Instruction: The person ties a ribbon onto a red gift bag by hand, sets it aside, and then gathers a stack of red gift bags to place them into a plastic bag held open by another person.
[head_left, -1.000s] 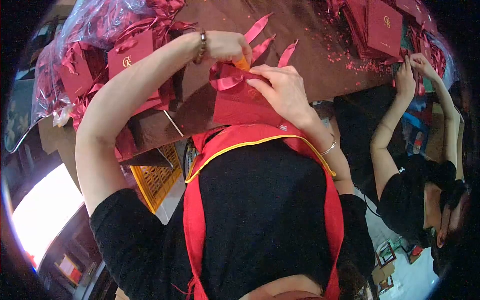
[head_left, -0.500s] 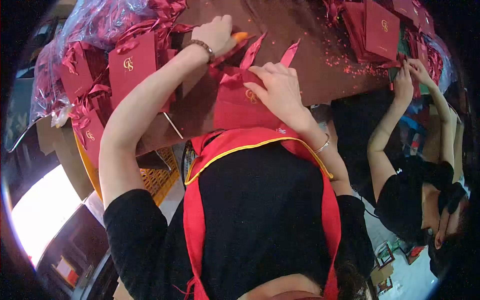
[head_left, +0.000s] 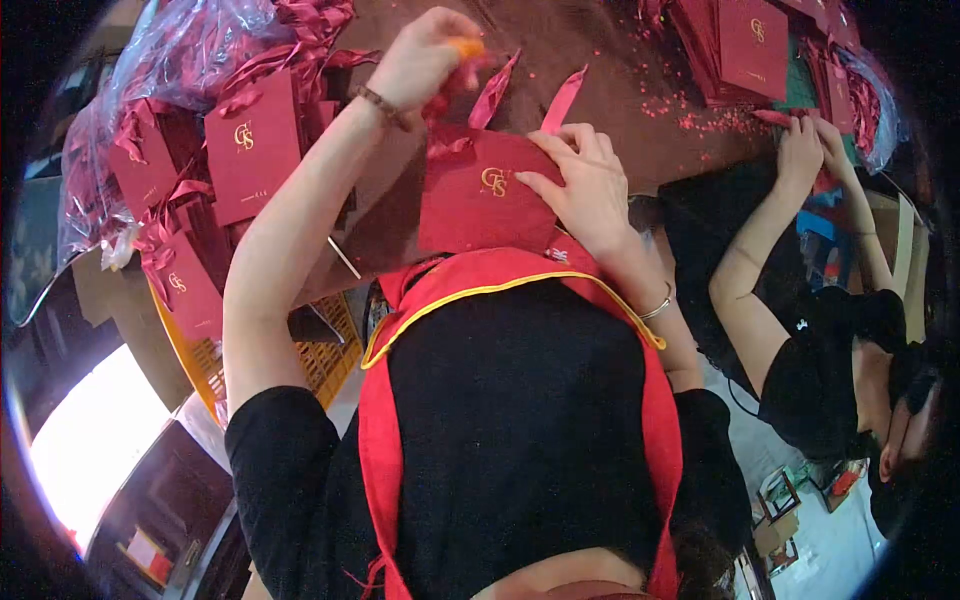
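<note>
A dark red paper gift bag [head_left: 465, 215] with a gold monogram lies flat in front of me at the table's near edge. Two pink-red ribbon ends, a left ribbon [head_left: 494, 92] and a right ribbon [head_left: 566, 98], stick up beyond its top edge. My right hand [head_left: 590, 185] rests on the bag's right side, thumb on its face and fingers bent over the top right corner. Above the bag's upper left, my left hand [head_left: 425, 62] is closed around a small orange tool [head_left: 466, 47], blurred and partly hidden. Reddish ribbon shows just below that hand.
Finished-looking red bags [head_left: 255, 150] and a plastic-wrapped pile [head_left: 190, 50] crowd the left. Another stack of bags [head_left: 752, 50] stands at the right, near a co-worker's hands [head_left: 805, 150]. Pink scraps [head_left: 690, 120] litter the brown table [head_left: 640, 150]. A yellow crate [head_left: 335, 350] sits below left.
My left hand has lifted up and left with the orange tool, away from the bag's ribbons. My right hand has shifted right and down, uncovering the monogram.
</note>
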